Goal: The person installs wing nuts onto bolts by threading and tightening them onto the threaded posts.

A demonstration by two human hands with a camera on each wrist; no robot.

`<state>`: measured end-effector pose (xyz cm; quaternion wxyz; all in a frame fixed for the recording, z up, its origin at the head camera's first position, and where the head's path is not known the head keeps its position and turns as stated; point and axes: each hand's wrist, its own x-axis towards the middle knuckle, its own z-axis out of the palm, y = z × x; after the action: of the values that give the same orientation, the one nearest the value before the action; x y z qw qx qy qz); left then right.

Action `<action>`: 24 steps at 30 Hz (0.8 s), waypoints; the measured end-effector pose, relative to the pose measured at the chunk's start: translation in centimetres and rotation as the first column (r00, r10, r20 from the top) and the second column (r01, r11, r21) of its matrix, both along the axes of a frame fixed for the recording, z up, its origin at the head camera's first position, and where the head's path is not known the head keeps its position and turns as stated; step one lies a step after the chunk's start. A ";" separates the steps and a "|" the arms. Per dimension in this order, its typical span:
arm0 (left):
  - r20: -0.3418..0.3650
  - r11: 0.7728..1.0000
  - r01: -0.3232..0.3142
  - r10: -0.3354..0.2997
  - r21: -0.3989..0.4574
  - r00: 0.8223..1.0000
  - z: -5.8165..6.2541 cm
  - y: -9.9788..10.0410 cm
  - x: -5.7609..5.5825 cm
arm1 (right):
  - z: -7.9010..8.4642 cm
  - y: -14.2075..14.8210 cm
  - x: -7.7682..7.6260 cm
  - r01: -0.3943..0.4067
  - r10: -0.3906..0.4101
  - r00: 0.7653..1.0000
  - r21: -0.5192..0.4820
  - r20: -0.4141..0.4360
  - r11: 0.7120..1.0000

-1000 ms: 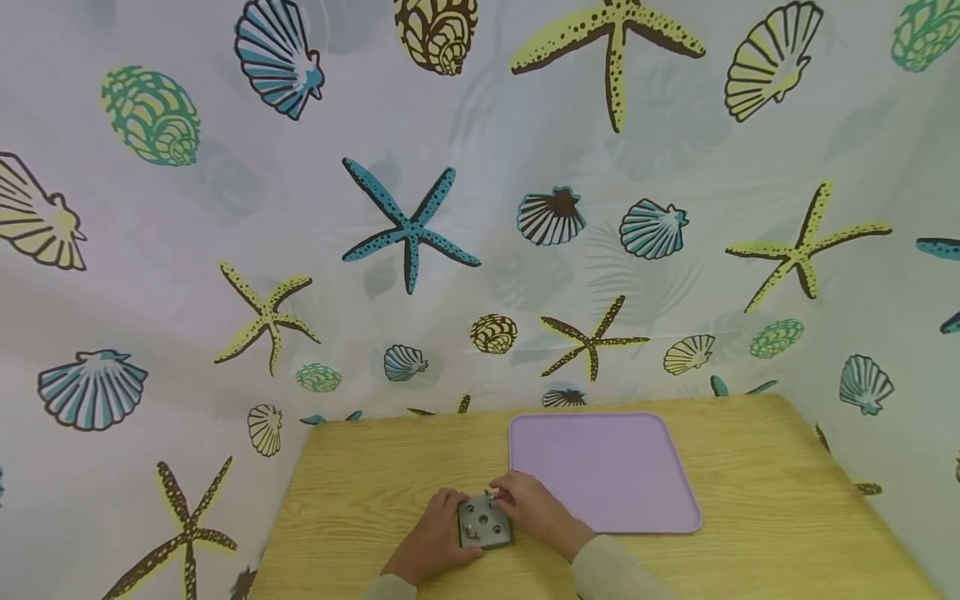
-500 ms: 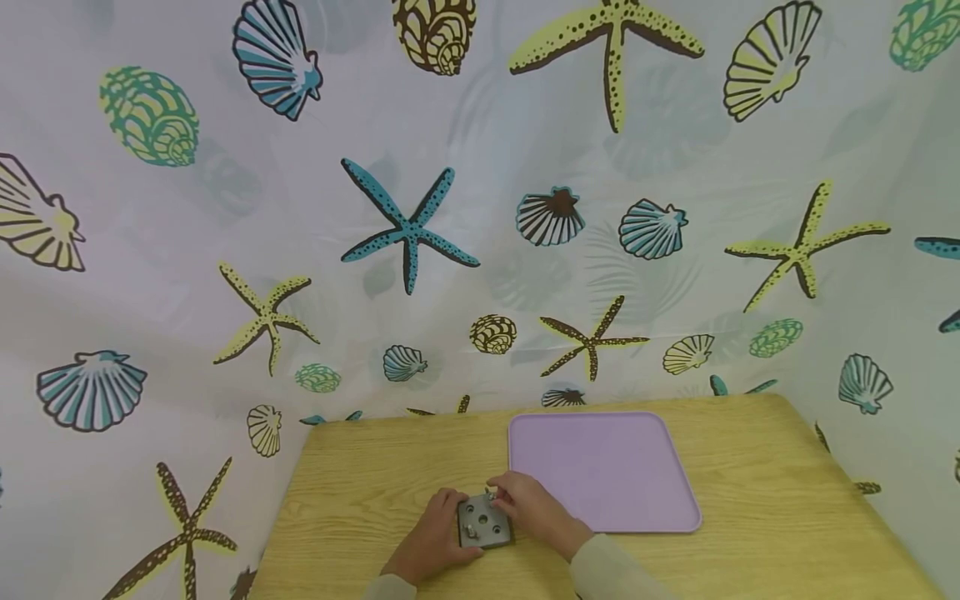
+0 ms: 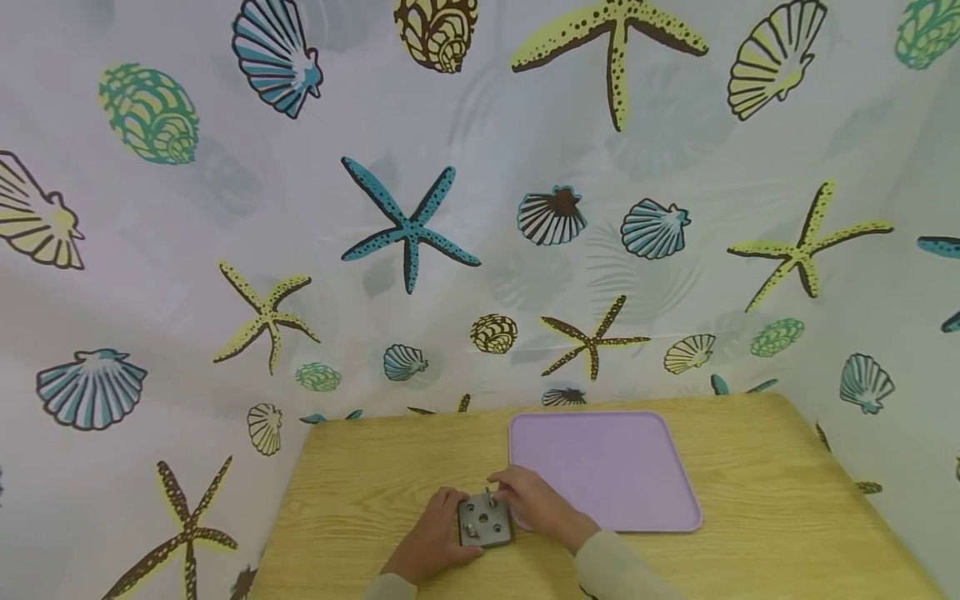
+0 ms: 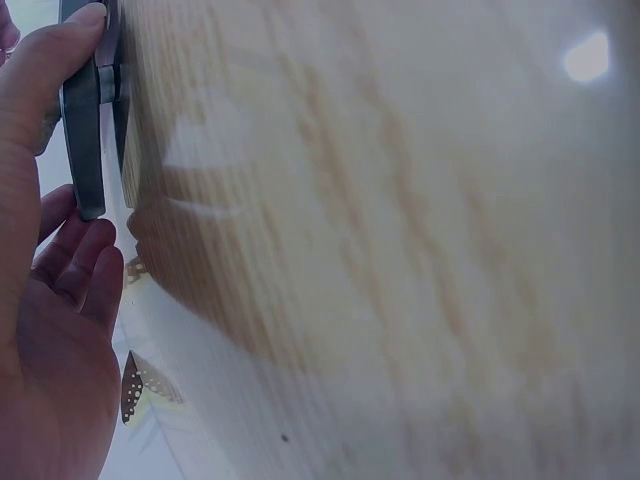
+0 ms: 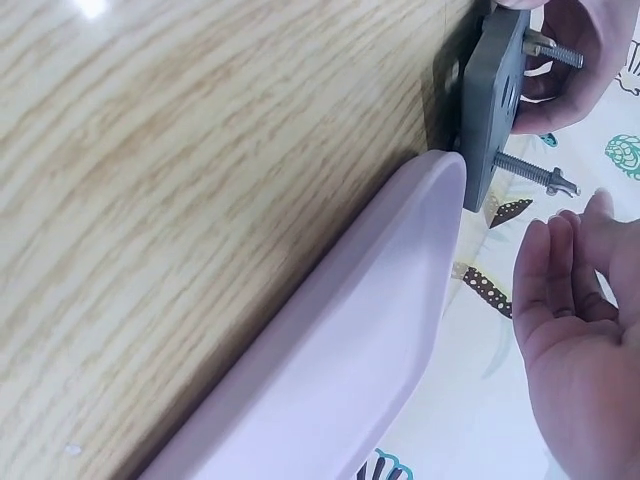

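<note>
A: What's new in the last second?

B: Little. The grey plate (image 3: 482, 508) lies flat on the wooden table (image 3: 375, 475), same spot as a second ago, just left of the lilac tray (image 3: 603, 471). The left hand (image 3: 437, 533) hasn't shifted either. The change is at the plate's far right corner: the right hand (image 3: 536, 502) sits slightly differently, and more of the fitting there shows.

A: Right fingers pinching anything?

B: Not that I can see. Right wrist view: the fingertips bunch loosely, thumb near the others, just beside the wing nut (image 5: 560, 184) with a sliver of gap.

A: And the left?

B: Gripping the plate by its edges, thumb on one, fingertips against another.

A: Meaning for the work?

B: My reading: a pause between turns, or a letting-go. The nut stands out at the tip of the long bolt (image 5: 522, 170), bare thread between it and the plate. On the second bolt (image 5: 567, 55), nearer the left hand, the second nut (image 5: 538, 43) seems to sit low, thread poking out past it. Which way the far nut is being turned, I can't tell.
</note>
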<state>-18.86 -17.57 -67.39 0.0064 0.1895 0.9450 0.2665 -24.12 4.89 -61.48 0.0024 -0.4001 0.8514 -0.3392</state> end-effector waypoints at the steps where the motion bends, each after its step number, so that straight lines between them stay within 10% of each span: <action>1: -0.001 1.000 0.001 -0.001 0.000 1.000 0.0 0.0 0.0 | 0.0 0.0 0.0 -0.014 0.014 1.000 -0.001 -0.015 1.000; 24: 0.046 0.999 -0.005 0.003 0.041 0.999 0.7 0.1 0.1 | -1.0 -0.5 -0.9 0.023 -0.024 0.999 0.034 0.037 0.999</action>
<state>-18.79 -17.46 -66.72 0.0236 0.1817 0.9393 0.2899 -24.99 4.36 -62.50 0.0209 -0.3836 0.8613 -0.3325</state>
